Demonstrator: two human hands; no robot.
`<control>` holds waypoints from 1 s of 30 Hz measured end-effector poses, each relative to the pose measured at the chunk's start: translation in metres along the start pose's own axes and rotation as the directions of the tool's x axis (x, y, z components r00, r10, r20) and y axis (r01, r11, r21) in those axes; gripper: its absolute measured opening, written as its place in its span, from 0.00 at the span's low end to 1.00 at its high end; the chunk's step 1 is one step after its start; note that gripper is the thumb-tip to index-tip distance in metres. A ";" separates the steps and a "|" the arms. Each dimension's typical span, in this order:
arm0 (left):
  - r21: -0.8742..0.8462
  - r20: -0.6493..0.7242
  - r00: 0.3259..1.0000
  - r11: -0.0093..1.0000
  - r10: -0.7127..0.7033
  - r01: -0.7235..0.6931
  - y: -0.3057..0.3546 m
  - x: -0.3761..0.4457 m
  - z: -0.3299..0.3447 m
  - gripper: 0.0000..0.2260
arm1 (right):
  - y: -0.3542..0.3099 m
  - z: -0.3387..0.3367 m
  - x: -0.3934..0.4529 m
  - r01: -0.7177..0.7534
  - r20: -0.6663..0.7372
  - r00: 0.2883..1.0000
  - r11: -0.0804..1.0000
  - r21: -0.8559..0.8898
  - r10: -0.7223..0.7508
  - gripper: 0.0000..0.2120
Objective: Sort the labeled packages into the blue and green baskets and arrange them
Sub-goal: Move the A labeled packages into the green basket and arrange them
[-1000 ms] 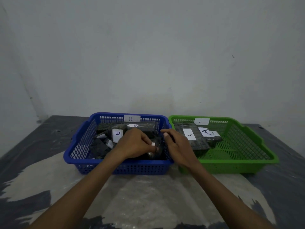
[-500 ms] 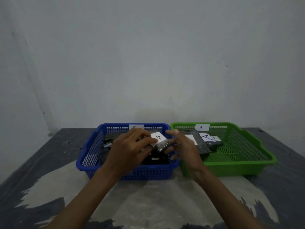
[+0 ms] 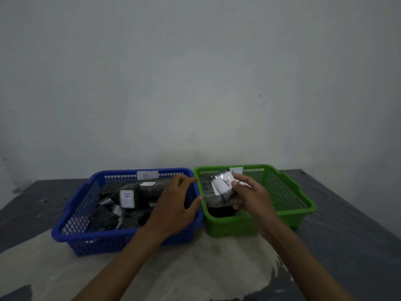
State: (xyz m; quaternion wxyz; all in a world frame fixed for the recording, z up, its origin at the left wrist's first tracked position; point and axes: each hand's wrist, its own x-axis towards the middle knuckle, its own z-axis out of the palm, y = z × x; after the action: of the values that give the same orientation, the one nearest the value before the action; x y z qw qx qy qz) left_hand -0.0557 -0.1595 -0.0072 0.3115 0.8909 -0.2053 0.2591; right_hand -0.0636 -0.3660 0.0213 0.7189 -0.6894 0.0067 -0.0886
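**One "A" package in hand over the green basket**

One dark package with a white "A" label [image 3: 223, 185] is pinched in the right hand [image 3: 249, 197], held just above the left end of the green basket [image 3: 303, 210], right of frame centre. Fingers wrap its right side, thumb side tucked underneath as far as I can tell. The left hand [image 3: 175, 205] is spread and empty, hovering over the right end of the blue basket [image 3: 73, 234], with its fingertips near the rim where the two baskets touch.

Progress-wise, my guess is this is well along. Nothing loose is lying on the desk [image 3: 195, 270], so every package in view is already in a basket or in hand. What's left looks like dropping this one in with the other A's, then tidying, because the blue pile is a jumble.

Counts, as best I can: two baskets, each with a tag on its back wall, and the blue one's tag [image 3: 147, 175] reads "B". In the blue basket I can read one clear "B" package [image 3: 128, 198] and a second label [image 3: 149, 184] behind it, plus several dark packs too murky to count. The green one holds at least one dark pack [image 3: 213, 199] under the held one; the rest is hidden by the hand.
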 end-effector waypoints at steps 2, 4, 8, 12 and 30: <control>0.048 0.115 0.993 0.999 -0.018 0.012 0.003 0.013 0.022 0.22 | 0.001 -0.025 0.013 -0.026 -0.069 0.997 0.998 -0.052 0.022 0.09; 0.078 0.227 0.972 0.996 -0.057 0.040 0.005 0.029 0.041 0.23 | 0.003 -0.051 0.026 -0.072 -0.098 0.993 0.994 -0.086 0.063 0.09; 0.155 0.403 0.901 0.983 -0.158 0.103 0.003 0.063 0.067 0.27 | 0.011 -0.096 0.053 -0.172 -0.133 0.979 0.977 -0.122 0.156 0.07; 0.345 0.455 0.869 0.938 -0.194 0.028 -0.002 0.072 0.095 0.29 | 0.017 -0.125 0.081 -0.200 -0.160 0.974 0.947 -0.253 0.163 0.17; 0.294 0.255 0.958 0.954 -0.129 0.050 -0.006 0.064 0.108 0.23 | 0.041 -0.123 0.172 0.245 0.286 0.909 0.166 -0.955 0.304 0.25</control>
State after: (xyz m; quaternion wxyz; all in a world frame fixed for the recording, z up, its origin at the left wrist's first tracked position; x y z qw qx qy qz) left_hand 0.0337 -0.2392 -0.0448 0.1605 0.9618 -0.1657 0.1473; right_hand 0.0940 -0.5094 -0.0059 0.0852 -0.9883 -0.0768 0.1006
